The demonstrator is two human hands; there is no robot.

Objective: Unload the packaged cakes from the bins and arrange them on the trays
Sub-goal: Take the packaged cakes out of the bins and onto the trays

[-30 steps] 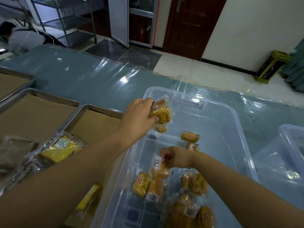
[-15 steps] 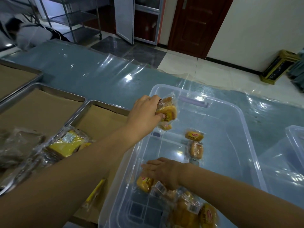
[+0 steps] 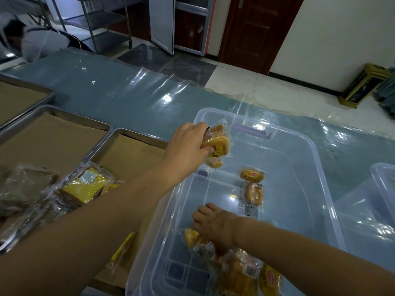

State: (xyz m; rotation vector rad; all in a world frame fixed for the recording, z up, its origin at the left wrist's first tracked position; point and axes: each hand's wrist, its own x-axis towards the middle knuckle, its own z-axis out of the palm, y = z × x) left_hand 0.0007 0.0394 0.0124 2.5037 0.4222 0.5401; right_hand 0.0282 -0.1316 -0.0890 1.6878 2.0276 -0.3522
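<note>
— Our table (image 3: 119, 97) fills most of the view, blue-grey under a clear plastic sheet. Pale floor tiles and a brown door (image 3: 256, 33) lie beyond it.

— What do we have on it, biggest first?

— On our left are metal trays (image 3: 70, 113) lined with brown paper, set side by side. The nearest tray (image 3: 136, 133) sits right against the clear plastic bin (image 3: 316, 189) in front of us. A second clear bin (image 3: 382, 189) stands just beside that one on our right.

— Is anything on the trays?

— Wrapped packs (image 3: 85, 186) lie over their near ends. One is bright yellow and the rest are too blurred for us to name.

— And our hands?

— Our left hand (image 3: 186, 150) is raised over the far left part of the bin. Its fingers and thumb are closed round a bundle of packaged cakes (image 3: 218, 146), which hangs clear of the bin floor. Our right hand (image 3: 213, 225) is down inside the near end. Its fingers are curled over the heap of packaged cakes (image 3: 241, 274) there, with the tips hidden beneath the hand.

— Are there loose ones?

— Two single cakes (image 3: 251, 175) lie on the bin floor near its middle, just beside each other and apart from both our hands.
</note>
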